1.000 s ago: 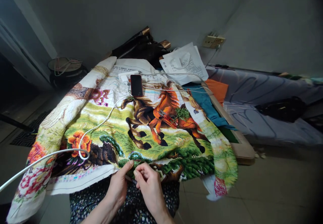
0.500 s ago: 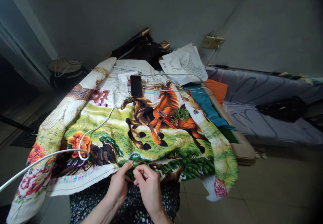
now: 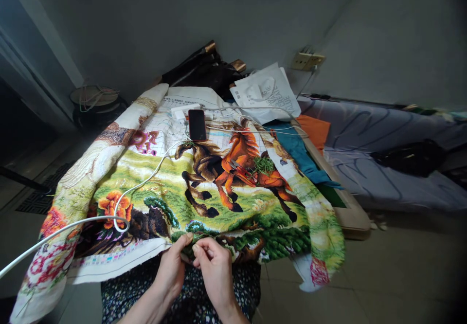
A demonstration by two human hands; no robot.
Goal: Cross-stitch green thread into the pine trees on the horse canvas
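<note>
A large cross-stitch cloth (image 3: 164, 161) with running horses, flowers and grass lies spread before me, its near edge over my lap. My left hand (image 3: 173, 264) is closed on that near edge, thumb on top and fingers hidden beneath. Right beside it, my right hand (image 3: 214, 264) is pinched at the dark green stitching; what its fingertips hold is too small to make out. Small red-handled scissors (image 3: 240, 169) and a tangle of green thread (image 3: 263, 165) lie on the orange horse.
A phone (image 3: 197, 125) and a white power bank or adapter (image 3: 185, 112) rest on the cloth. A white cable (image 3: 140, 184) loops across its left part. Behind are a white paper bag (image 3: 268, 93) and a wall socket (image 3: 308, 61). Teal fabric (image 3: 299, 151) lies at the right.
</note>
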